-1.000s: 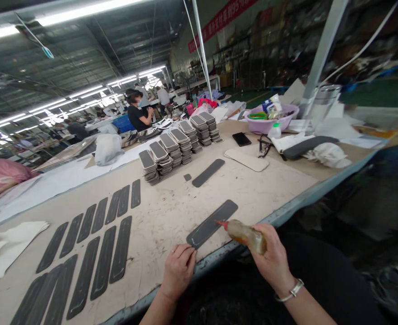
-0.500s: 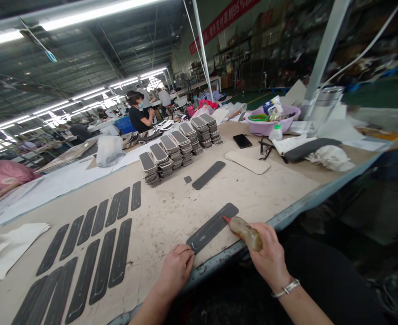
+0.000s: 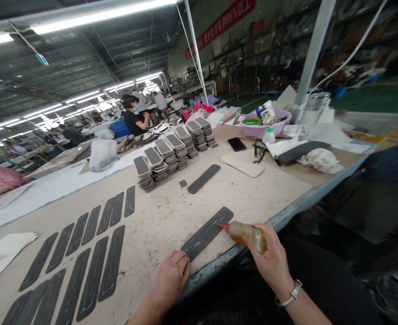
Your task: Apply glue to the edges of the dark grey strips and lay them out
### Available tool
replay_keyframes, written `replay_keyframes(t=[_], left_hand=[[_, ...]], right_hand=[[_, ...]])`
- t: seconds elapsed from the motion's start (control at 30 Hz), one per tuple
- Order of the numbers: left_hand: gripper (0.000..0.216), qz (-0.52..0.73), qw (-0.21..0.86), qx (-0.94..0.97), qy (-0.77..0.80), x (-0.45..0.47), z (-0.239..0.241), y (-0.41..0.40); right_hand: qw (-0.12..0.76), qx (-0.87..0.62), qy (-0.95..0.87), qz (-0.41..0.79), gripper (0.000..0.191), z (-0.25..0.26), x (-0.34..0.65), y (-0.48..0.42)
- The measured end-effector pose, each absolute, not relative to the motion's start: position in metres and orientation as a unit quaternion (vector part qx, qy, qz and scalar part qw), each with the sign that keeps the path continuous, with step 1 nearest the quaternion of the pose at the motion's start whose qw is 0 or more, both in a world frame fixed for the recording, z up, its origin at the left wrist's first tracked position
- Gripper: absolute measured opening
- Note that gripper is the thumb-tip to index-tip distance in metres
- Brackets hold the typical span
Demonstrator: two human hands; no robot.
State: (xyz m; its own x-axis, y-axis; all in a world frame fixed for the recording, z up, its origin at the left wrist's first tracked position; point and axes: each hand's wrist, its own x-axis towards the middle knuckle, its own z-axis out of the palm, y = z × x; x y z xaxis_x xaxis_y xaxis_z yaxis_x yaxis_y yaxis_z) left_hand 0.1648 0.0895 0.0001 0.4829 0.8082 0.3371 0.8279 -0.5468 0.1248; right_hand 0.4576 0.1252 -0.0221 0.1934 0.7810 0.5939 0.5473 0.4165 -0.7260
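Fingers of the right hand (image 3: 270, 253) wrap an amber bottle (image 3: 245, 235), its red nozzle (image 3: 223, 226) at a dark strip (image 3: 205, 234) on the table (image 3: 260, 196). The left hand (image 3: 172, 273) curls its fingers at the strip's near end — pinching or pressing, I cannot tell. Leftward lie similar strips (image 3: 110, 266).

"95%以上" on red banner (image 3: 221, 27)

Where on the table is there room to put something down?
One bare patch lies between the cream panel and the red-tipped bottle; another, smudged, between the stacks and the left hand. It's crowded where dark strips lie in rows, and around the purple basin.
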Motion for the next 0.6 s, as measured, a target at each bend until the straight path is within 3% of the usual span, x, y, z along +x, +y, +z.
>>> replay_keyframes(t=[0.3,0.6], left_hand=[[0.023,-0.123,-0.068,-0.870,-0.473,0.152,0.002,0.095],[0.020,-0.096,-0.055,-0.867,-0.485,0.155,0.000,0.097]], right_hand=[[0.582,-0.589,-0.560,0.032,0.033,-0.026,0.462,0.145],[0.572,-0.576,-0.584,0.030,0.028,-0.033,0.461,0.146]])
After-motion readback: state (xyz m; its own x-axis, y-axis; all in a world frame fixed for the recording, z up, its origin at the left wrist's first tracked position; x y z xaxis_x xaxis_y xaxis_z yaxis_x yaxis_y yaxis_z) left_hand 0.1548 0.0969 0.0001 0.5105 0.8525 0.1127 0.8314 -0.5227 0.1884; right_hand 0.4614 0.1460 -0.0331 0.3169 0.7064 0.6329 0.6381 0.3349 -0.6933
